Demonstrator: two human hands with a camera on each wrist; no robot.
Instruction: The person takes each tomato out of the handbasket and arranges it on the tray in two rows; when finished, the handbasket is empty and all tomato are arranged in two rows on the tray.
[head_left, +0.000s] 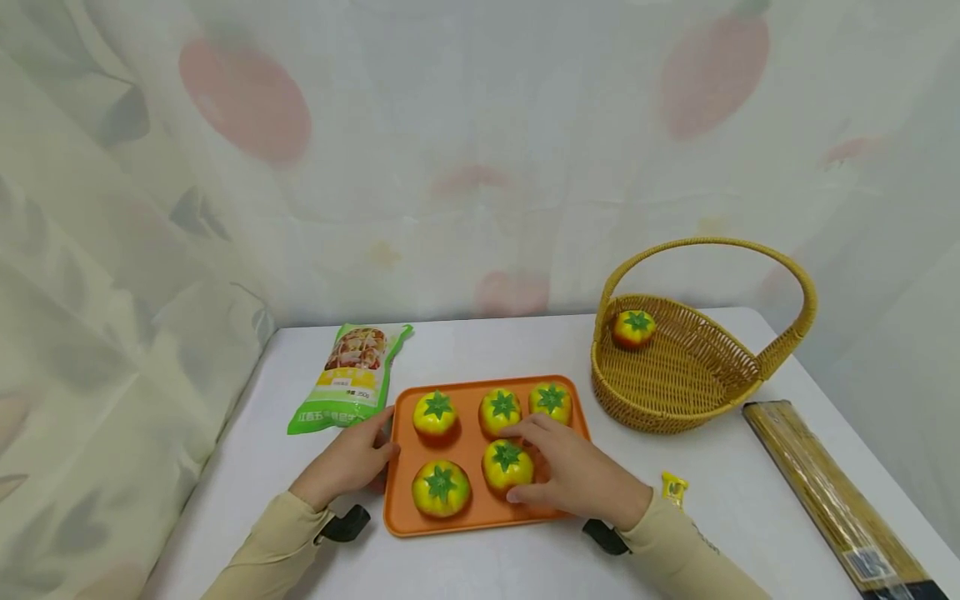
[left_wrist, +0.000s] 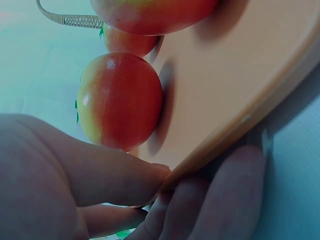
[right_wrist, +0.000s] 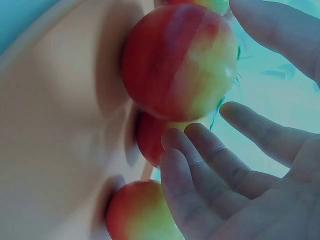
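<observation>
An orange tray [head_left: 465, 517] holds several red-and-yellow tomato-like fruits with green leafy tops. My left hand [head_left: 348, 462] pinches the tray's left rim; in the left wrist view the thumb [left_wrist: 125, 175] lies on the rim and the fingers curl beneath. Close by stands the back left fruit [left_wrist: 120, 100]. Over the tray's right half, my right hand [head_left: 573, 471] is spread around the front right fruit [head_left: 507, 467]. Its fingers [right_wrist: 250, 125] are apart and relaxed beside that fruit [right_wrist: 175, 65] in the right wrist view; a gap shows between.
A wicker basket [head_left: 667, 423] with a tall handle stands at the back right, one similar fruit [head_left: 633, 328] inside. Behind the tray on the left lies a green food bag [head_left: 348, 379]. A bundle of wooden sticks [head_left: 832, 483] and a small yellow packet [head_left: 673, 487] lie on the right.
</observation>
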